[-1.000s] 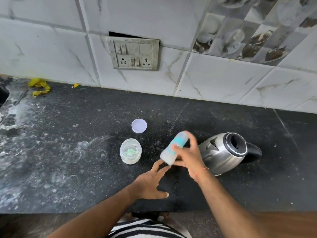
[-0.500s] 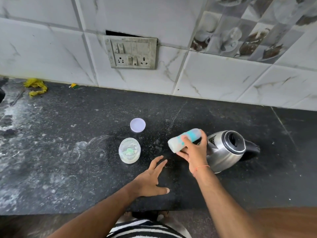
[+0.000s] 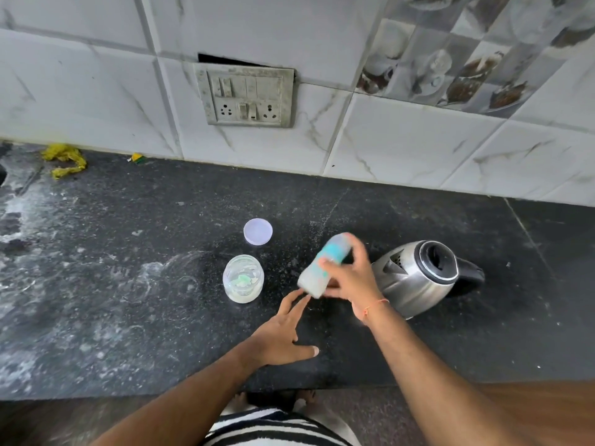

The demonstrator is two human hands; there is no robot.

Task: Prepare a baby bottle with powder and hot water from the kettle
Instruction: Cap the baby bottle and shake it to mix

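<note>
I have the bottle [image 3: 322,268] in my right hand [image 3: 349,278], fingers wrapped round its middle, held tilted above the worktop [image 3: 128,317] just left of the kettle [image 3: 415,275] — it blurs, so I judge I am shaking it to mix the powder and water. My left hand [image 3: 283,333] lies spread and released on the worktop near the front edge, fingertips under the bottle's lower end, holding nothing. The jar [image 3: 243,278] stands open just left of the bottle, and its lid [image 3: 258,231] lies behind it, toward the wall. To do this step well I would keep the grip firm round the body and the swings short — the kettle is close on the right and the open jar close on the left, and a wide swing could clip either. I cannot tell whether the bottle's top is sealed, so I would check that before shaking harder, since hot liquid could spray out.
</note>
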